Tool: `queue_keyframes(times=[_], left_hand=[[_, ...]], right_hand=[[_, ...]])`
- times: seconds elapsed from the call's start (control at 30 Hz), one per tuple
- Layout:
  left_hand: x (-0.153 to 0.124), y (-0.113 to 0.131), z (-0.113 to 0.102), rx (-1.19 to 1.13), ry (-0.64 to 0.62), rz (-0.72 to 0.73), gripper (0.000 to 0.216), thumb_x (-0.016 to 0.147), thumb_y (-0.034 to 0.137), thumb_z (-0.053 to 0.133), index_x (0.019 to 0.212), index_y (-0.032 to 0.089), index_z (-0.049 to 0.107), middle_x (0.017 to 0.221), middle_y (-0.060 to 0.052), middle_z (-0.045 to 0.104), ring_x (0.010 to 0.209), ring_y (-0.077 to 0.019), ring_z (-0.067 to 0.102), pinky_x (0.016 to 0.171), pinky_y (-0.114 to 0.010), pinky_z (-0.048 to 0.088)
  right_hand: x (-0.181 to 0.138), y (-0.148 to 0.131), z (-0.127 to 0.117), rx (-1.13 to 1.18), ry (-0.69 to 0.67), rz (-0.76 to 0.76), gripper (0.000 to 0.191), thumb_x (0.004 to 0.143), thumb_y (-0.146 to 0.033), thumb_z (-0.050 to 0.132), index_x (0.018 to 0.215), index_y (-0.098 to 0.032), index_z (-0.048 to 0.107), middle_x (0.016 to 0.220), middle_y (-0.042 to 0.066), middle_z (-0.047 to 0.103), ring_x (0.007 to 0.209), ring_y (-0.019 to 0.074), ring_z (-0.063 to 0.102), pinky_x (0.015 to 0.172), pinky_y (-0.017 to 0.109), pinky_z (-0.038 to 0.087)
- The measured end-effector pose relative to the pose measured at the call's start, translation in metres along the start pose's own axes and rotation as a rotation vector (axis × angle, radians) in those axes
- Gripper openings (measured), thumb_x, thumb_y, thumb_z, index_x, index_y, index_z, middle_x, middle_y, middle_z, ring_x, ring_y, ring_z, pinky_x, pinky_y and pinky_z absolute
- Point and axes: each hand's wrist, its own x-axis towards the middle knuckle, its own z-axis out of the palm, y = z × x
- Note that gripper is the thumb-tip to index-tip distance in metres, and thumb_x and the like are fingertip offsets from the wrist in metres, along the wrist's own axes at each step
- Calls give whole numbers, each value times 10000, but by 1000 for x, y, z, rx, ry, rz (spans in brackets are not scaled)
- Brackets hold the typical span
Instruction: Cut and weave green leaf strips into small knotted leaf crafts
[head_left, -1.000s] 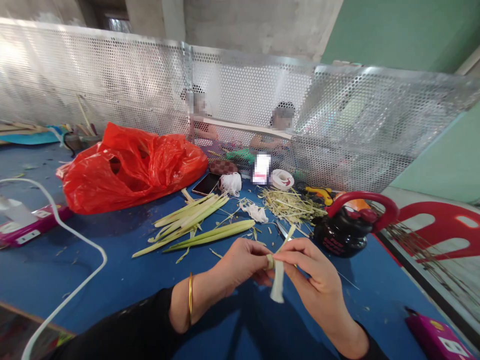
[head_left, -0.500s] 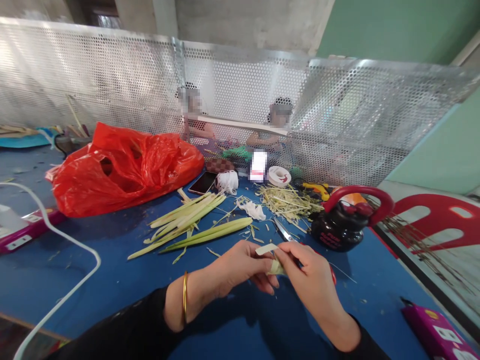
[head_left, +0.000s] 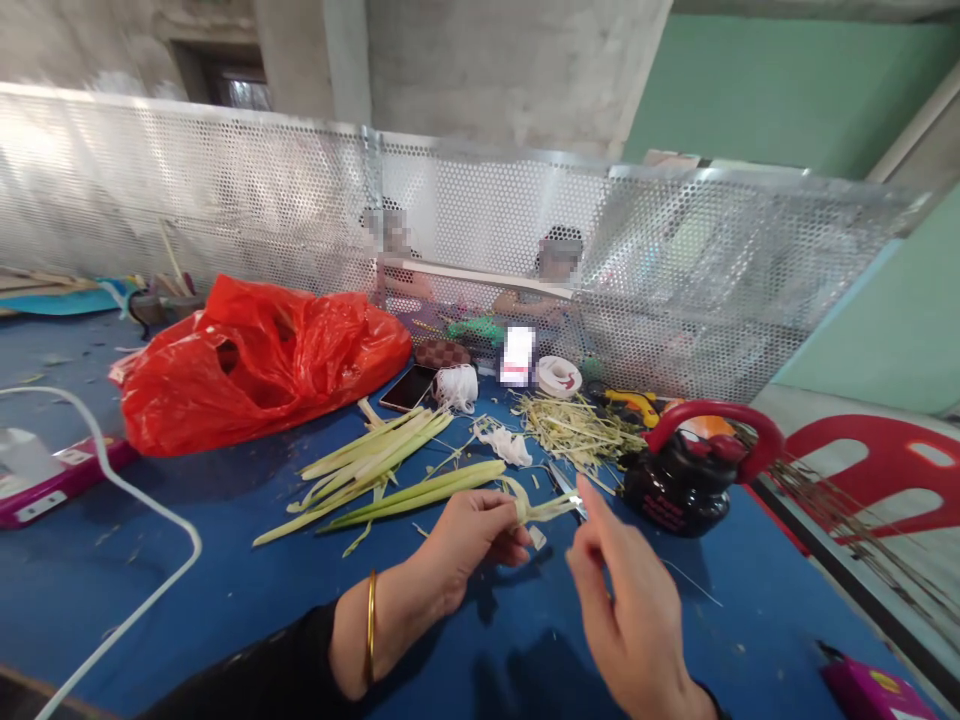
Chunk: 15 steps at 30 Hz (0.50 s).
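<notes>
My left hand (head_left: 480, 540), with a gold bangle at the wrist, pinches a pale green leaf strip (head_left: 523, 512) bent into a small loop. The strip's loose ends reach toward the right. My right hand (head_left: 630, 600) is beside them, index finger stretched up and thumb apart; its other fingers are partly hidden. Scissors (head_left: 564, 484) lie just beyond the hands, partly covered. Long green leaf strips (head_left: 420, 490) are on the blue table left of them, below a bundle of paler strips (head_left: 375, 450).
A red plastic bag (head_left: 262, 370) fills the back left. Behind are a phone (head_left: 409, 388), white yarn (head_left: 456, 388), a tape roll (head_left: 559, 376) and shredded strips (head_left: 577, 425). A black pot (head_left: 679, 480) with a red handle stands right. People sit beyond a perforated metal screen (head_left: 487, 220).
My right hand has let go of the strip and moved down and right, its fingers opening. My left hand keeps the strip, now showing as a loop with loose ends. The view has tilted upward.
</notes>
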Motion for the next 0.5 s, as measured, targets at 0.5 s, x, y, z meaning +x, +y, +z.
queue_keyframes(times=[0.5], left_hand=[[2,-5,-1,-156,12,34,94,592,217,628,569,147,569,509,14,566,469,-81,501,519,-204,412]], right_hand=[[-9,-13,24,93,-301,-173,719,976,-506,312,1529,-167,2,649,14,649,494,205,616,453,278,468]])
